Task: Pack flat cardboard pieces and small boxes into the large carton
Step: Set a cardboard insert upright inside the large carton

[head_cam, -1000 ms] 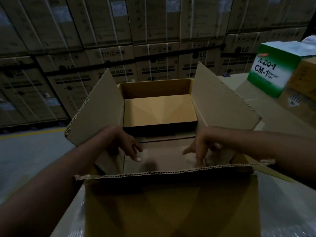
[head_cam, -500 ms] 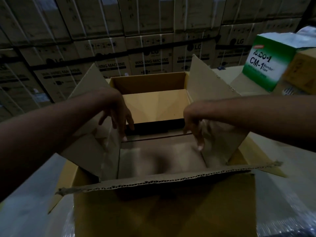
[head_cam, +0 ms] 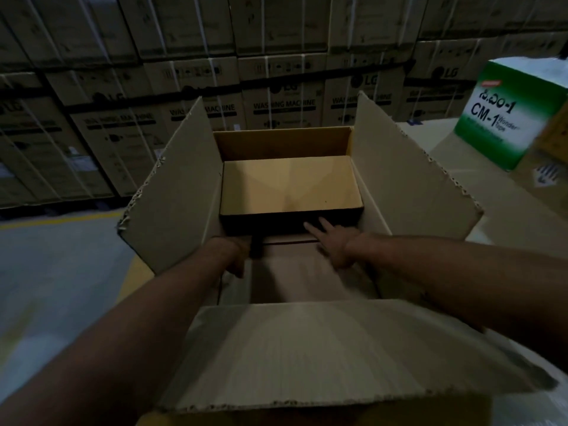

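The large carton point(head_cam: 172, 204) stands open in front of me with all its flaps up. A small tan box point(head_cam: 289, 186) fills the far half of its inside. A flat cardboard piece point(head_cam: 295, 272) lies on the floor of the near half. Both my arms reach down into the carton. My right hand point(head_cam: 335, 244) has its fingers spread against the dark near side of the small box. My left hand point(head_cam: 235, 256) hangs at the box's near left corner, its fingers lost in shadow.
A green and white CM-1 tape box point(head_cam: 507, 118) sits on cartons at the right. Stacked washing-machine cartons point(head_cam: 282, 99) form a wall behind. Grey floor with a yellow line point(head_cam: 61, 218) lies to the left. The carton's near flap point(head_cam: 322, 348) juts toward me.
Both hands rose above the carton's opening, then dropped back in and moved forward to the small box's near side. My view has leaned in over the carton.
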`<state>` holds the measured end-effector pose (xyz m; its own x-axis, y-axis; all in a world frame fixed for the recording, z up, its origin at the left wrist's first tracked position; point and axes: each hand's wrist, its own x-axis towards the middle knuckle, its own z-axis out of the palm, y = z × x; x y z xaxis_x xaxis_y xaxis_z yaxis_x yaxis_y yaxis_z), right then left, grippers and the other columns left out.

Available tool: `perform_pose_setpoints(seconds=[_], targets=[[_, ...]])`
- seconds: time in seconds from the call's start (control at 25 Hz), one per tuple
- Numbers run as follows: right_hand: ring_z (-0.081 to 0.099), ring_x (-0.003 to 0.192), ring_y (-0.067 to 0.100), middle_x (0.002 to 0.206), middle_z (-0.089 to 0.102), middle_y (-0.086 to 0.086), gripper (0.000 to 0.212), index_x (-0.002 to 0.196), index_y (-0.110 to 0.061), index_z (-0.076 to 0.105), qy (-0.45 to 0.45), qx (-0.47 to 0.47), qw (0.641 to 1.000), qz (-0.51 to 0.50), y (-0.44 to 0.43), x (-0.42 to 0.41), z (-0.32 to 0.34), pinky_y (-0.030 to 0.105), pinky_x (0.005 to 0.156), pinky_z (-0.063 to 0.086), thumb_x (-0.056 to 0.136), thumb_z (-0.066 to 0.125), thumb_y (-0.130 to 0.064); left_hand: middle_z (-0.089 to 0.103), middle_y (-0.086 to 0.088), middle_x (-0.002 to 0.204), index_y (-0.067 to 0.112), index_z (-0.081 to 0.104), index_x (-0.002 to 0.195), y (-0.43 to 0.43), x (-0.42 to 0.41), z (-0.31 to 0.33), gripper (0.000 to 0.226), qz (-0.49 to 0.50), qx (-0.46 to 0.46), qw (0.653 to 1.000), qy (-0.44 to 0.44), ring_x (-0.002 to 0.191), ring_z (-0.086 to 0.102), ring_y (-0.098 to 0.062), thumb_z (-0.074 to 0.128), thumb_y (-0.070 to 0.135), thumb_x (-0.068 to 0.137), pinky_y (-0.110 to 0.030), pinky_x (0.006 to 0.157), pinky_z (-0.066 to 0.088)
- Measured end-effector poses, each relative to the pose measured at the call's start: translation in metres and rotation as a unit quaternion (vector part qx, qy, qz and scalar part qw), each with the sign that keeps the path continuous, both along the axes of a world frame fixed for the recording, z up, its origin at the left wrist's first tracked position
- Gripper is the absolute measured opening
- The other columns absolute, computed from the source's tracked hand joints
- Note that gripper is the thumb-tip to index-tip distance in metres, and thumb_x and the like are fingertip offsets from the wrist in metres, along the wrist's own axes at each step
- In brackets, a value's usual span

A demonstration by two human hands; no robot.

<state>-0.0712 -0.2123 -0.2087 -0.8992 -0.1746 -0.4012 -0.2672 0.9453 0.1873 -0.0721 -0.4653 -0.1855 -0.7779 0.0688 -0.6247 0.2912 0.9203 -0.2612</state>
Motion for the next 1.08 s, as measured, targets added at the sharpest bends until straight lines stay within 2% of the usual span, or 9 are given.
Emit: perform_pose_setpoints(seconds=[0.08,0.28,0.36,0.44,0.48,0.56,0.72,0.88,1.08], targets=[[0.046,0.130,0.035,0.159,0.029,0.012,0.102,0.163,-0.027,-0.005,0.140,-0.053,0.988,0.037,-0.010,-0.017,0.009,0.051,0.102,0.043,0.089,0.065,-0.018,0.046,-0.009,0.154,0.034,0.040,0.149,0.000,-0.019,-0.002,0.076,0.021,0.071,0.997,-0.005,0.118,0.061,-0.022,0.079,0.036,0.084,-0.025,0.088,0.055],[0.062,0.110,0.036,0.156,0.041,0.019,0.083,0.156,-0.009,0.032,0.364,-0.128,0.918,0.089,-0.009,-0.079,0.064,0.044,0.082,0.051,0.082,0.069,-0.003,0.036,-0.013,0.157,0.015,0.023,0.158,0.019,-0.085,0.055,0.093,-0.010,0.075,0.992,0.104,0.142,0.040,-0.033,0.073,0.048,0.087,-0.044,0.111,0.040],[0.066,0.096,0.035,0.144,0.055,0.021,0.058,0.142,-0.003,0.049,0.475,-0.164,0.855,0.128,-0.005,-0.108,0.074,0.042,0.071,0.054,0.084,0.058,0.002,0.036,-0.013,0.155,0.019,0.024,0.156,0.019,-0.106,0.076,0.085,-0.031,0.068,0.973,0.220,0.140,0.039,-0.036,0.067,0.050,0.090,-0.050,0.109,0.036],[0.065,0.107,0.037,0.142,0.056,0.021,0.045,0.134,-0.003,0.052,0.569,-0.180,0.789,0.147,0.000,-0.140,0.089,0.044,0.084,0.056,0.089,0.048,0.003,0.033,-0.012,0.156,0.022,0.018,0.159,0.011,-0.123,0.084,0.088,-0.044,0.057,0.950,0.305,0.141,0.035,-0.037,0.065,0.049,0.090,-0.054,0.111,0.031],[0.058,0.124,0.038,0.149,0.050,0.021,0.046,0.137,-0.004,0.049,0.574,-0.169,0.790,0.131,0.005,-0.157,0.099,0.047,0.098,0.051,0.091,0.047,0.003,0.030,-0.011,0.159,0.024,0.014,0.160,0.005,-0.136,0.086,0.089,-0.039,0.063,0.938,0.340,0.143,0.032,-0.036,0.065,0.046,0.090,-0.055,0.112,0.029],[0.028,0.151,0.036,0.166,0.025,0.017,0.062,0.150,-0.011,0.039,0.456,-0.155,0.876,0.027,0.019,-0.187,0.115,0.053,0.120,0.027,0.091,0.054,0.000,0.023,-0.010,0.163,0.026,0.013,0.161,-0.008,-0.156,0.088,0.090,-0.019,0.070,0.919,0.388,0.146,0.026,-0.034,0.066,0.038,0.090,-0.057,0.114,0.027],[0.005,0.156,0.037,0.170,-0.018,0.008,0.092,0.164,-0.028,0.008,0.224,-0.127,0.963,-0.075,0.046,-0.222,0.100,0.057,0.122,0.022,0.094,0.068,-0.032,0.030,-0.012,0.161,0.027,0.017,0.160,-0.033,-0.182,0.076,0.083,0.037,0.019,0.912,0.409,0.145,0.031,-0.034,0.061,0.037,0.091,-0.051,0.117,0.019],[-0.006,0.157,0.035,0.167,-0.027,0.008,0.107,0.163,-0.031,-0.006,0.234,-0.067,0.968,-0.053,0.050,-0.225,0.073,0.056,0.121,0.019,0.091,0.073,-0.031,0.037,-0.012,0.158,0.025,0.015,0.161,-0.039,-0.193,0.052,0.076,-0.012,-0.074,0.908,0.412,0.150,0.023,-0.032,0.051,0.040,0.096,-0.048,0.121,0.008],[0.015,0.154,0.041,0.169,-0.017,0.015,0.117,0.162,-0.036,-0.006,0.349,-0.073,0.930,-0.095,0.059,-0.239,0.083,0.051,0.123,0.010,0.083,0.080,-0.041,0.035,-0.013,0.159,0.023,0.022,0.159,-0.039,-0.198,0.064,0.079,-0.017,-0.172,0.879,0.445,0.150,0.019,-0.034,0.053,0.053,0.092,-0.057,0.122,0.001]])
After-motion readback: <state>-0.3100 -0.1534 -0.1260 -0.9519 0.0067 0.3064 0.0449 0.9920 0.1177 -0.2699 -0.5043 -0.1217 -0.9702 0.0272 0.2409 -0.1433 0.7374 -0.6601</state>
